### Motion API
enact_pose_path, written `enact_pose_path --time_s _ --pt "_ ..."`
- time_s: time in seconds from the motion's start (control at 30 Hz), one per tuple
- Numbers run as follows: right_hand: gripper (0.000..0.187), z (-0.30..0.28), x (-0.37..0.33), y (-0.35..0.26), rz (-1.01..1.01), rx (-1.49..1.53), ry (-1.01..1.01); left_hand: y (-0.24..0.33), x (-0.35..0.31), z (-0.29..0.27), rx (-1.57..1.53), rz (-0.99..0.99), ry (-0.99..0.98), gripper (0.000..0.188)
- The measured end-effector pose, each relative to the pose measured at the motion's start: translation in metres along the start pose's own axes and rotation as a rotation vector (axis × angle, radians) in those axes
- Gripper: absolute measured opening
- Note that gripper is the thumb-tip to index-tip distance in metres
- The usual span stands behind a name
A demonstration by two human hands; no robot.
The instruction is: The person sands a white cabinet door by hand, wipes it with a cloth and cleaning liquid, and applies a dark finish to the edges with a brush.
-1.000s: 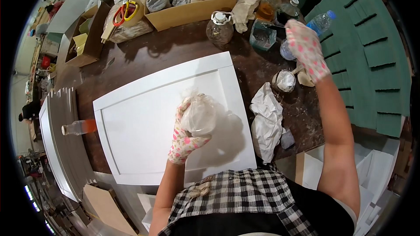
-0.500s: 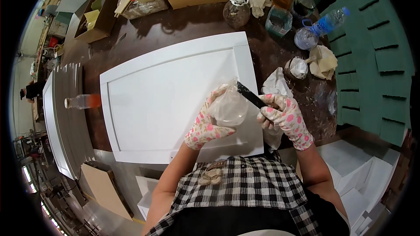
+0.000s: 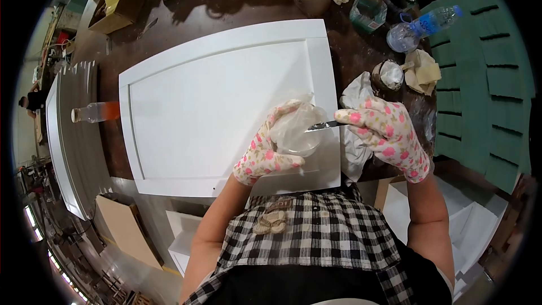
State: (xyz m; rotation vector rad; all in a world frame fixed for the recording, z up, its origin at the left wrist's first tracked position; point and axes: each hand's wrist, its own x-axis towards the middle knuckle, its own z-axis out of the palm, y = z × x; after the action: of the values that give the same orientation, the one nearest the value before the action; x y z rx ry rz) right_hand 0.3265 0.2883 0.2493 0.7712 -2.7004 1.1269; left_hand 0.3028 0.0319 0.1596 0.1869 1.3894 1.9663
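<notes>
My left hand (image 3: 261,155), in a floral glove, is wrapped round a roundish tub in a clear plastic bag (image 3: 296,133), held above a white framed door panel (image 3: 209,107). What is inside the bag is hard to make out. In my right hand (image 3: 394,135), gloved the same way, is a small putty knife (image 3: 324,126) with a dark, smeared blade. The blade points left and lies at the right side of the bag; whether it touches cannot be told. A crumpled white cloth (image 3: 355,155) lies partly under my right hand.
Beyond the panel's right edge stand a small jar with white stuff (image 3: 389,75), folded sandpaper (image 3: 422,73) and several bottles, one lying with a blue cap (image 3: 423,29). A bottle of orange liquid (image 3: 96,112) lies left of the panel. Cardboard boxes (image 3: 121,3) line the back; green sheets (image 3: 485,79) stand right.
My right hand has turned over, back upward, and the putty knife has swung from the bag's top to lie across its right side. My left hand keeps its hold. The view has shifted slightly.
</notes>
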Motion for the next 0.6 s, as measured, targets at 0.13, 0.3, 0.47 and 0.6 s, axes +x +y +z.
enact_pose_path --time_s 0.13,0.3,0.47,0.6 --pt "0.032 0.003 0.009 0.002 0.03 -0.218 -0.145 0.0 0.0 0.005 -0.016 0.002 0.033 0.122" --pt "0.034 0.013 0.02 0.007 0.029 -0.086 -0.083 -0.001 -0.002 0.0 -0.015 0.078 -0.041 0.101" --pt "0.035 0.009 0.025 0.011 0.138 0.093 -0.309 -0.006 -0.003 -0.009 0.006 0.079 -0.066 0.092" --pt "0.032 0.002 0.026 0.022 0.305 0.237 -0.291 -0.011 0.005 -0.014 0.202 0.2 -0.092 0.089"
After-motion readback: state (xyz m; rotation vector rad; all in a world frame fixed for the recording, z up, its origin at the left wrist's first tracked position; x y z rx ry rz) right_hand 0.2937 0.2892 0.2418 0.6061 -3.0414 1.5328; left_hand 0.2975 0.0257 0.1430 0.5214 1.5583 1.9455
